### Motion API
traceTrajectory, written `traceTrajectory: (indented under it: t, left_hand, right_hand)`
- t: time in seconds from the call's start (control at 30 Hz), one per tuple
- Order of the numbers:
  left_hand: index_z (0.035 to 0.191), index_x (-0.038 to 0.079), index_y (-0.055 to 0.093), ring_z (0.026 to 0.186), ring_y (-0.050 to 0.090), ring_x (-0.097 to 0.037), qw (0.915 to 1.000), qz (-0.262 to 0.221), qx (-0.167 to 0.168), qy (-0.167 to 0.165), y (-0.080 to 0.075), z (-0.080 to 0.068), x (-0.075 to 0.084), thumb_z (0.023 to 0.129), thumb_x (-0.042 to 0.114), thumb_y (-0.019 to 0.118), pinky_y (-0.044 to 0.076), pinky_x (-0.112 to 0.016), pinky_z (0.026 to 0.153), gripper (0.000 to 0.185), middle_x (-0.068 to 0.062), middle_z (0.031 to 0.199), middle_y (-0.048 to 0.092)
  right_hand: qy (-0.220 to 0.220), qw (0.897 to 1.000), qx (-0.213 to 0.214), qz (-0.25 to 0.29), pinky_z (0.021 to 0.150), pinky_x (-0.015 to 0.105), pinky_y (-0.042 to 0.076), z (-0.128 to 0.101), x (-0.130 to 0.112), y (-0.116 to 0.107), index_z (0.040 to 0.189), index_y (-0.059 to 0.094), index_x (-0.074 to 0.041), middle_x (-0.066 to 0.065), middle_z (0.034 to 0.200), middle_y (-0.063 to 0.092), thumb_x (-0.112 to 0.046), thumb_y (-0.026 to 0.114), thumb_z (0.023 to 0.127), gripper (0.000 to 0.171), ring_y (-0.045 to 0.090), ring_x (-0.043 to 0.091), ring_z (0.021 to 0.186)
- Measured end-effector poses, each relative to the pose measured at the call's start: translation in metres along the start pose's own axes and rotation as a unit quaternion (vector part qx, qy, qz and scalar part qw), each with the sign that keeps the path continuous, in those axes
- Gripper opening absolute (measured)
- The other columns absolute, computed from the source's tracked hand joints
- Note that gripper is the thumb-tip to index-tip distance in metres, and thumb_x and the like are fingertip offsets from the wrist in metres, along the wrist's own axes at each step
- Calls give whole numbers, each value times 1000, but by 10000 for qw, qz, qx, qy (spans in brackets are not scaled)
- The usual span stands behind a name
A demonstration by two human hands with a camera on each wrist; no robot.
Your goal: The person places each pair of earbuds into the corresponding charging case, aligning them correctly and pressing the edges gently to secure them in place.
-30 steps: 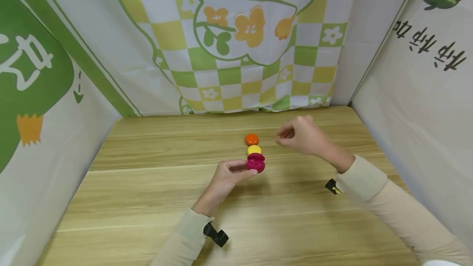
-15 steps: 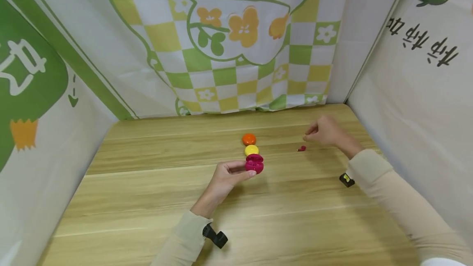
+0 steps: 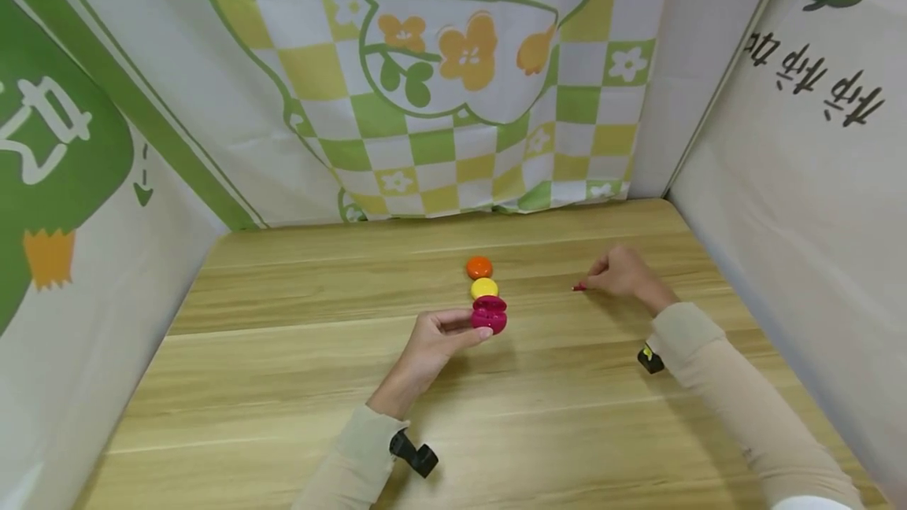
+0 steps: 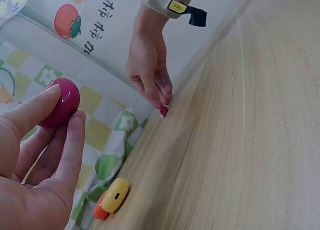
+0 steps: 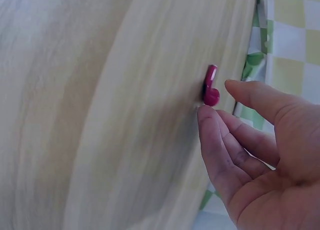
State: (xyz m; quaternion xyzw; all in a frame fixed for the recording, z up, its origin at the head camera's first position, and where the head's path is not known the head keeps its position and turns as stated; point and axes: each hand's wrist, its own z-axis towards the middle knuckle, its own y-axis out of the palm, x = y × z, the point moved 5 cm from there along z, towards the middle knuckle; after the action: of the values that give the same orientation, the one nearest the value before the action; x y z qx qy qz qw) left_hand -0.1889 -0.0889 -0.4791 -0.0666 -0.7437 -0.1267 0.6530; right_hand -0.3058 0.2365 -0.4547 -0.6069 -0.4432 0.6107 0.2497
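The left hand [image 3: 439, 337] pinches an open magenta case [image 3: 490, 314] just above the bench [image 3: 283, 384], beside a yellow case [image 3: 485, 287]. Well apart to its right, a small magenta earbud [image 5: 210, 87] lies on the bench, the right hand's [image 3: 623, 274] loosely curled fingertips [image 5: 206, 115] at it, holding nothing.

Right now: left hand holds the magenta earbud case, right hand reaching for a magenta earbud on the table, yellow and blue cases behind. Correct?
Not quite: the far case is orange, not blue, as the head view shows. The rest stands: the left hand holds the magenta earbud case, the right hand is at the magenta earbud on the table, with the yellow case behind.
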Motion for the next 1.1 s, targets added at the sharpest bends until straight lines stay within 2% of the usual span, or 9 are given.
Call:
traceTrajectory:
  t: [0.23,0.43,0.77,1.0,1.1]
  left_hand:
    - [126,-3,74,102,76,-12,10000,-35,21,-11,0,2,-2,89,10,86,62,-27,94,41,-12,122,79]
    - [126,-2,75,101,76,-12,10000,-44,62,-47,0,2,-1,89,10,86,62,-27,93,41,-13,122,79]
    - [126,-1,75,102,76,-13,10000,-19,25,-15,-1,0,2,90,11,85,61,-27,95,40,-12,123,79]
    - [126,-2,75,103,75,-12,9999,-93,82,-23,-1,0,2,89,8,85,62,-26,94,40,-11,122,79]
    - [126,-2,74,103,75,-12,9999,-96,79,-5,-1,0,2,89,9,85,62,-26,94,40,-11,122,79]
  right_hand:
    - [178,9997,109,91,60,23,46,5,4,8,87,84,-2,-2,69,74,-23,82,88,21,56,9,64]
    - [400,9988,36,287,58,23,46,7,7,12,89,82,-1,2,72,77,-21,79,89,20,58,8,63]
    - [375,9978,36,538,58,21,47,8,5,12,90,81,-1,5,76,77,-15,76,88,15,59,8,65]
    - [-32,9980,178,601,69,22,53,7,2,7,101,80,2,14,94,82,-15,76,93,19,70,9,77]
    - [-232,9963,275,779,68,20,54,8,1,5,102,80,3,16,95,82,-13,77,94,19,72,10,78]
